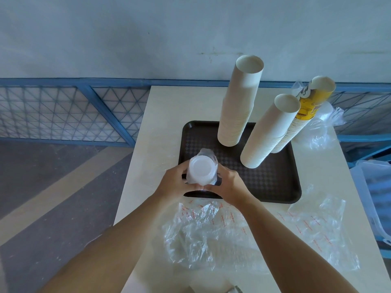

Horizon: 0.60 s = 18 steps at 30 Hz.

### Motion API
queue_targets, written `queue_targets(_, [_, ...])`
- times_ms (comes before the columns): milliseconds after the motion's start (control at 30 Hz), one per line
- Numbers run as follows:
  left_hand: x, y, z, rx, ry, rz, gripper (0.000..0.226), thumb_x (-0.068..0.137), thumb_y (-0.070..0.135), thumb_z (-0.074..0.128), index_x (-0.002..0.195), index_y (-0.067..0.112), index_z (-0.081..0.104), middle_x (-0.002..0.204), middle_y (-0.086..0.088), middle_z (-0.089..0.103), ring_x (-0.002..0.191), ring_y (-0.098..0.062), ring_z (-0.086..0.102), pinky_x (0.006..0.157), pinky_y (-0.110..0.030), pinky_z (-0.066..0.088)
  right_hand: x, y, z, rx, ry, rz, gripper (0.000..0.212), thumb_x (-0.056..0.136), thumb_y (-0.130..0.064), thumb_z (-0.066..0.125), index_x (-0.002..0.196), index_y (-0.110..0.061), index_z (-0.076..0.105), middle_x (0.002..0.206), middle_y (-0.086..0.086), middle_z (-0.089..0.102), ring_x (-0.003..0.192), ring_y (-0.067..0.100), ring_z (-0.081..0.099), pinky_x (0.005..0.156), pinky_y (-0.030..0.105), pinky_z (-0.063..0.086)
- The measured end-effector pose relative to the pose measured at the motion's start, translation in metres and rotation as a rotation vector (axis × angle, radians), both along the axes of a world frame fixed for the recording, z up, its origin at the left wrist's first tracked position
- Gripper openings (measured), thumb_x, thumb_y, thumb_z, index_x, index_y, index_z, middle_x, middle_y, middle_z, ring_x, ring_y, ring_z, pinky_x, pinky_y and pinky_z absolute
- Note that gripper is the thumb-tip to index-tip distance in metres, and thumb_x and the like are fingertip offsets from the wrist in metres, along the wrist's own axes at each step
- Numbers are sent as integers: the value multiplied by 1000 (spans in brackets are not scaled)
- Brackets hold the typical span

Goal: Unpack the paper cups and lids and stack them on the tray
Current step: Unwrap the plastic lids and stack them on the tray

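Both hands, left (176,181) & right (229,185), grip a plastic-wrapped stack of white lids (202,170) upright over the dark brown tray (275,182), w/ three tall paper-cup stacks (239,106) behind.

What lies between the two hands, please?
In the head view, a plastic-wrapped stack of white lids stands between the left hand and right hand, both gripping it.

Cream-topped desk (165,106), its far edge by a blue metal railing (84,83) with wire-mesh panels, beyond the left hand (175,180). Above the railing is a pale grey-blue wall (127,34). Left of that hand, a grey floor (42,166) is crossed by a tan diagonal stripe (69,182). Well right of the right hand (230,185) stands a translucent plastic bin (376,187). The light is soft and even.
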State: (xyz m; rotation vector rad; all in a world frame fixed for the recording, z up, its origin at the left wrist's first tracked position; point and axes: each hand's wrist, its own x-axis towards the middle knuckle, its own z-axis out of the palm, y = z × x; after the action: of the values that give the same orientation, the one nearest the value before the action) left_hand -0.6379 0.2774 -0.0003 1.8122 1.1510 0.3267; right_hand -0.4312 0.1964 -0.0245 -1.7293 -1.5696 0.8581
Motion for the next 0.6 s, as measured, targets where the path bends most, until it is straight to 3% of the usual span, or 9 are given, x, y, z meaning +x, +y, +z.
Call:
queue_targets(100, [-1,-1,-6,-22,21,17,85,71,41,97,145,40,56,130,14,68,124,-15,62,104,-39,56,-1,1,1,-10,-38,12,88,76,-36,92,151,-25,47,138,-6,64,123,8,58,107,36,53])
queue_targets(167, [-1,-2,-5,-16,21,32,82,71,40,97,142,43,56,129,17,67,126,-16,61,105,-37,54,0,2,1,-24,-57,31,100,75,-41,92,156,-26,37,149,-4,55,135,12,51,115,43,47])
queue_targets(233, [-2,-2,0,-18,6,33,88,67,39,98,141,51,51,133,23,63,128,-13,58,107,-37,52,4,0,4,-54,-71,37,118,73,-47,92,163,-25,20,165,-3,35,149,14,35,122,39,34])
queue_targets(300, [-4,-1,5,-28,-13,9,104,63,45,98,149,52,40,143,25,55,134,-10,53,111,-38,50,7,-4,9,-63,-51,23,124,73,-49,91,165,-28,10,170,-7,21,154,10,24,121,32,28])
queue_targets(433, [-3,2,17,-23,-45,-91,118,66,50,97,161,46,28,159,25,41,145,-8,43,113,-30,48,9,-5,17,1,3,15,96,76,-43,90,156,-27,39,154,-10,45,137,8,48,113,29,47])
queue_targets(533, [4,-2,16,8,-31,-116,106,69,53,95,157,42,38,149,25,51,137,-7,51,108,-31,54,1,-6,15,16,21,-9,78,78,-44,89,144,-21,54,134,-8,63,119,8,62,101,31,57])
queue_targets(600, [7,-5,14,40,-12,-59,96,69,58,94,150,43,45,138,26,58,127,-3,56,104,-32,56,-3,-7,12,25,2,-14,77,78,-54,86,141,-20,56,129,-7,67,114,9,65,97,30,58])
